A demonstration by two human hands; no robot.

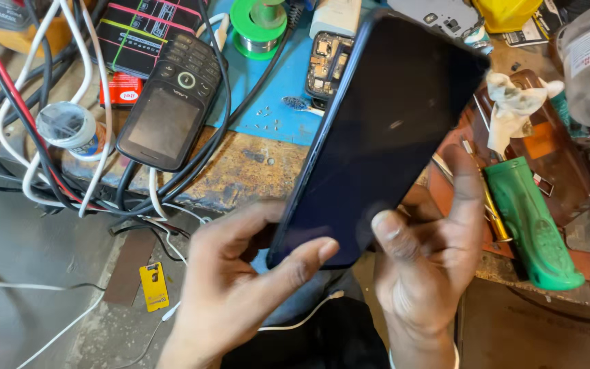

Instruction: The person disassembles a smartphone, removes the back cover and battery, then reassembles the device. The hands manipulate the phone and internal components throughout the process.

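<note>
Smartphone (384, 130) slants upward, gripped at its lower end between left hand (240, 287) and right hand (431, 253).

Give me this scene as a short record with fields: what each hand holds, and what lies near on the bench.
held thing: dark smartphone, screen up, tilted
left hand: grips the phone's lower edge, thumb on the glass
right hand: supports the phone's right side, thumb on the screen
behind, left: keypad phone lying on cables
behind, top: green solder spool
right: green tool handle on the bench
</note>
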